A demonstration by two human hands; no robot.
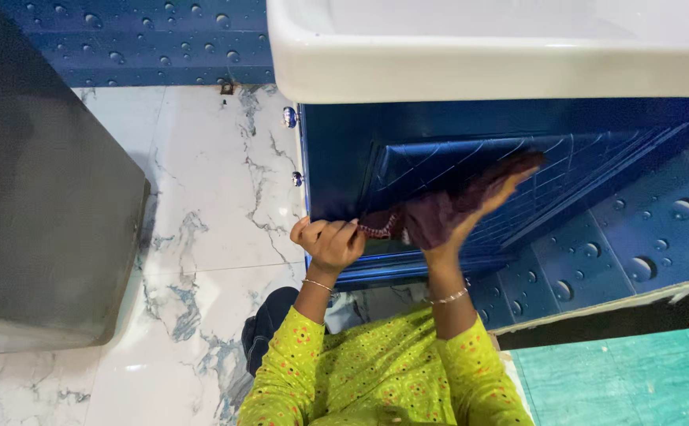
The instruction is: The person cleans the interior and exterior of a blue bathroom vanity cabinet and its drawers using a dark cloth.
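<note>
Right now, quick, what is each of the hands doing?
Left hand: closed in a fist, gripping one end of the dark maroon cloth.
Right hand: open and flat, pressing the cloth against the blue cabinet door.

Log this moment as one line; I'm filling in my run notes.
left hand: gripping cabinet door edge | right hand: pressing dark red cloth flat on door panel | above: white sink | floor: marble tiles

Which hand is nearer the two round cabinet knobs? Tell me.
Left. The left hand grips the cabinet door's edge just below the knobs; the right hand presses a maroon cloth farther across.
</note>
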